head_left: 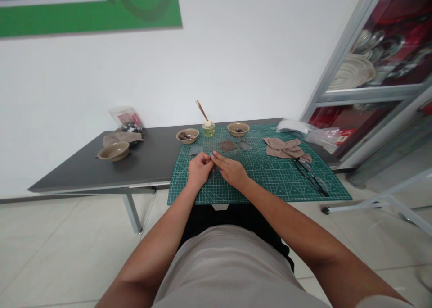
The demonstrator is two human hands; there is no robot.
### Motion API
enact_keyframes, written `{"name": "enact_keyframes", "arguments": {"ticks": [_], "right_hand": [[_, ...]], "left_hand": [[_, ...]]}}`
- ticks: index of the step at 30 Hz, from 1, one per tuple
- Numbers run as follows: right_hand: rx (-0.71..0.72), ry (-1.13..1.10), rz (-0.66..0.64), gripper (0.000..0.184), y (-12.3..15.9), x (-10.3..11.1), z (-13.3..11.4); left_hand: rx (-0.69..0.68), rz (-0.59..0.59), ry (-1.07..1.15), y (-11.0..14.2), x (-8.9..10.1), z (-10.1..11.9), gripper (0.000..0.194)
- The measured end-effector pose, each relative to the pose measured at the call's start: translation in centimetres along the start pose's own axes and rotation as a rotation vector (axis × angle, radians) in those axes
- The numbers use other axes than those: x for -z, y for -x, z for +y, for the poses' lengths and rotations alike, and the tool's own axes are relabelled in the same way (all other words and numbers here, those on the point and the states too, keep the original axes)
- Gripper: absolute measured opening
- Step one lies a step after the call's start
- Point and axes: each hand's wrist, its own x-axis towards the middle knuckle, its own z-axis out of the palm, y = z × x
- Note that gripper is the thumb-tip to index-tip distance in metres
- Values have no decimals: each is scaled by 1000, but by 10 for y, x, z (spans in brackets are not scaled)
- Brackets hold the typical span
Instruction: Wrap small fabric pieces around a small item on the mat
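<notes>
My left hand (200,167) and my right hand (232,170) meet over the green cutting mat (270,188), fingertips pinched together. Something small and greyish seems to sit between them, too small to make out. Just beyond my fingers lie a grey patch (196,150), a brown square patch (227,146) and another grey patch (245,145). Behind these stand a tan bowl (187,142) with dark bits at the left and a second tan bowl (239,134) with dark bits at the right. A reed diffuser bottle (209,129) stands between the two bowls.
A crumpled brown cloth (281,147), eyeglasses (319,182) and a clear plastic bag (303,130) lie on the right. Left on the dark table (148,164) are another bowl (114,152), a cloth (118,137) and a clear jar (123,115). A white wall rises behind.
</notes>
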Motion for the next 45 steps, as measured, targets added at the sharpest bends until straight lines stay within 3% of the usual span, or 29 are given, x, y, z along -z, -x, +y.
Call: {"name": "enact_keyframes", "arguments": {"ticks": [6,13,19,22,25,31,37,41,45], "right_hand": [[-115,-76,55,54,-3,2,2],[-45,-30,21,53,-1,4,-1],[-151,-78,27,47,-4,4,-1],[-211,-115,106,44,-6,5,0],[-296,-152,213,39,-6,5,3],[-367,-303,356,30,-9,5,7],[-309,-343,372,29,-11,7,7],[-260,-341,341,30,-11,6,6],[-276,-329,310,28,-11,6,6]], "left_hand": [[41,21,155,0,-3,-2,16],[18,7,81,-1,-2,-4,16],[-27,48,213,-1,-3,-6,18],[-70,104,231,-2,-3,-6,18],[-70,78,275,-4,-4,-6,15],[-5,4,43,-9,-3,-8,19],[-114,-32,-214,-13,-1,-9,22],[-124,-90,-211,-13,-1,-10,24],[-53,-70,-137,-12,-3,-14,31]]}}
